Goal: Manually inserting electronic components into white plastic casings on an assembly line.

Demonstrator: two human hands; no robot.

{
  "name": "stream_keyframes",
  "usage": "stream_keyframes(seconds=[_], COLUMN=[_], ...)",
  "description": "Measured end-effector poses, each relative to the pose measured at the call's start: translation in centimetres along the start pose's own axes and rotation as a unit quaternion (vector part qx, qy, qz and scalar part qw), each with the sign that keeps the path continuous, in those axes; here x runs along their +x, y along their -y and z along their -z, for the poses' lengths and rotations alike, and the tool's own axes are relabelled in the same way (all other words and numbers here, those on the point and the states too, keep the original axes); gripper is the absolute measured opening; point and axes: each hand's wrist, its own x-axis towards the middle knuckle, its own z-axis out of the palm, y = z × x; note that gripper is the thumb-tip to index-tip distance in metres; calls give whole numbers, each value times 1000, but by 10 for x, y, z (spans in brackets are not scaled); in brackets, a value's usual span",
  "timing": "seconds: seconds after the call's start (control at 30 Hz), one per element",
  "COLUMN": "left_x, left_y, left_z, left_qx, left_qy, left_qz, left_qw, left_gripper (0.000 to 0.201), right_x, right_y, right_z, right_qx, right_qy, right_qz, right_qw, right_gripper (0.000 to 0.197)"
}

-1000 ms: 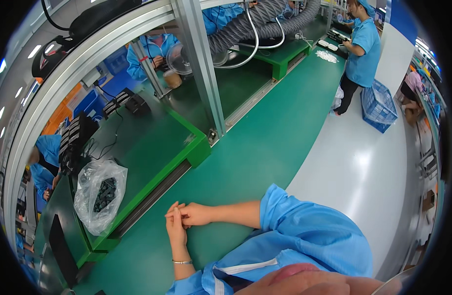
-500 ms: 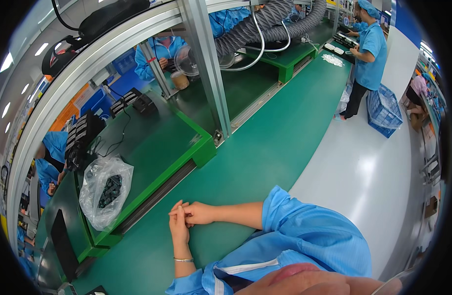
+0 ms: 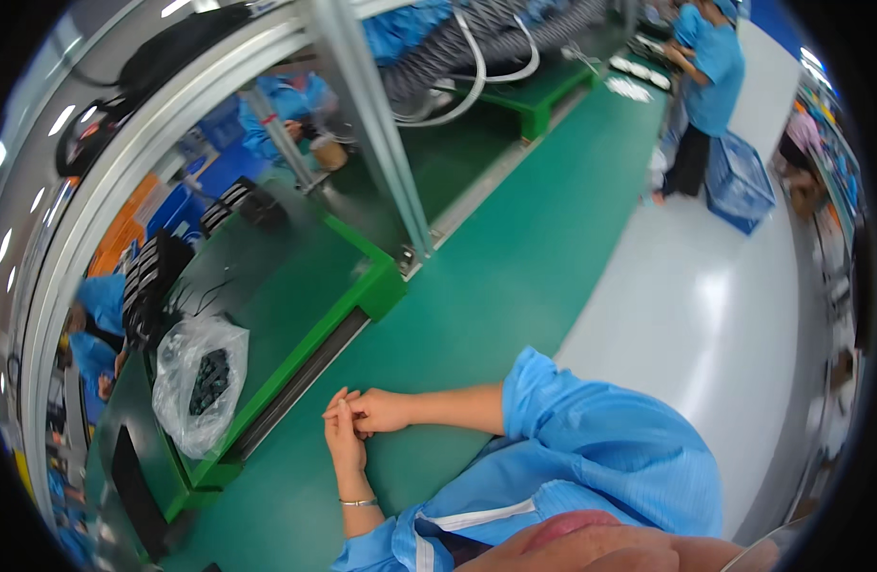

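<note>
Both hands are joined: the left hand (image 3: 344,443) and right hand (image 3: 388,412) have their fingers (image 3: 341,408) folded closed on each other. No item shows in them; anything hidden between the palms cannot be told. Directly beneath the fingers is the green bench (image 3: 500,296). Toward the wearer, a metal bracelet (image 3: 357,502) encircles the left wrist.

Just beyond the fingers, to the left, runs a recessed slot (image 3: 309,379) below a raised platform (image 3: 295,262). On the platform, left of the fingers, lies an open clear bag (image 3: 183,427) containing dark parts (image 3: 209,381). Caution: the bag is near the platform edge; a snagged bracelet or a pull on the loose film could spill parts into the slot.

Farther ahead of the fingers stands a metal post (image 3: 371,133). Probable fault: a hasty forward reach could strike it.
</note>
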Motion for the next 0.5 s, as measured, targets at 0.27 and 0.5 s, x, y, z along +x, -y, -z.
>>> stream_keyframes(seconds=[0.27,0.5], left_x=[0,0], left_y=[3,4], left_z=[4,6], left_qx=[22,14], left_qy=[-5,-13], left_qz=[-24,-22], left_qw=[999,1000], left_gripper=[44,44], right_x=[1,1], right_y=[5,4], right_z=[1,0], right_qx=[33,39], right_qy=[12,14], right_qz=[-8,-6], right_qw=[999,999], right_gripper=[47,48])
